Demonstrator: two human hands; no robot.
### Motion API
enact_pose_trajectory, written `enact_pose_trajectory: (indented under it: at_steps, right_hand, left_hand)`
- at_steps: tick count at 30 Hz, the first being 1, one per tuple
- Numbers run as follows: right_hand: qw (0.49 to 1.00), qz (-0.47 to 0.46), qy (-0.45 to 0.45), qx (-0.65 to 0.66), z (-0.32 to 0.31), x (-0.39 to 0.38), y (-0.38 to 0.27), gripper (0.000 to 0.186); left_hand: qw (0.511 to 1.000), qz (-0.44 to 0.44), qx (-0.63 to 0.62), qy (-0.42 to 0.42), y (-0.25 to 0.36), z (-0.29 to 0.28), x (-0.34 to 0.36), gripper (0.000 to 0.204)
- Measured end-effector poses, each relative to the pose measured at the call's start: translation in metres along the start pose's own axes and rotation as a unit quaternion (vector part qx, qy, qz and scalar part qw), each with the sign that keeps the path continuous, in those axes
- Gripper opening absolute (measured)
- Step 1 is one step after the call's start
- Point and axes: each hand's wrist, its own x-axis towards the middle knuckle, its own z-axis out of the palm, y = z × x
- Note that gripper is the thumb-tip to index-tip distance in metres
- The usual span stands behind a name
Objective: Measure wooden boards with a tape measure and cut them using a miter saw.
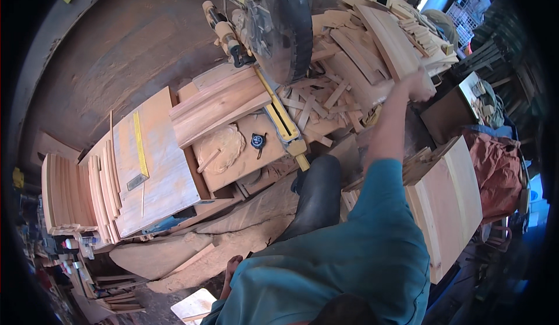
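Note:
My right arm reaches out to the far right, and my right hand [417, 85] is closed on the near end of a long wooden board [387, 40]. That board lies slanting on a pile of timber offcuts; part of its end is hidden by my hand. Down by my left side hangs my left hand [233, 265], small in view with its fingers curled; what it holds, if anything, cannot be made out. A mitre saw [273, 28] with a big dark guard stands ahead of me, its yellow slotted insert [282, 118] pointing toward me.
Left of the saw lie several planks [218, 104], a tape measure [258, 141], sawdust [221, 150] and a yellow square [140, 147] on a board. Stacked strips [67, 194] stand far left. Short scraps [317, 101] clutter the saw's right; wide panels [448, 203] stand at my right.

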Motion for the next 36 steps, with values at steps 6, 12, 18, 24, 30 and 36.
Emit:
enact_pose_trajectory:
  at_steps: [6, 12, 18, 24, 30, 36]
  right_hand:
    - [0.685, 0.416, -0.489, 0.343, 0.026, 0.046, 0.101, 0.068]
    - [0.675, 0.394, -0.483, 0.395, 0.05, 0.052, 0.089, 0.062]
    - [0.67, 0.358, -0.468, 0.451, -0.028, 0.008, 0.017, 0.058]
    - [0.57, 0.338, -0.495, 0.562, -0.12, 0.04, 0.03, 0.061]
    - [0.524, 0.257, -0.538, 0.608, -0.256, 0.021, -0.053, 0.063]
    - [0.18, 0.393, -0.752, 0.498, -0.359, -0.063, -0.105, 0.065]
  left_hand:
    - [0.989, 0.045, 0.125, 0.064, 0.008, 0.004, -0.044, 0.029]
    - [0.946, -0.01, 0.308, 0.102, 0.042, -0.025, -0.023, 0.031]
    - [0.918, -0.08, 0.35, 0.168, 0.021, -0.022, -0.035, 0.033]
    - [0.915, 0.057, 0.386, 0.106, -0.018, -0.042, -0.03, 0.032]
    - [0.966, 0.135, 0.13, 0.181, 0.194, 0.034, -0.08, 0.034]
    - [0.884, 0.464, -0.054, 0.012, 0.359, 0.087, -0.23, 0.075]
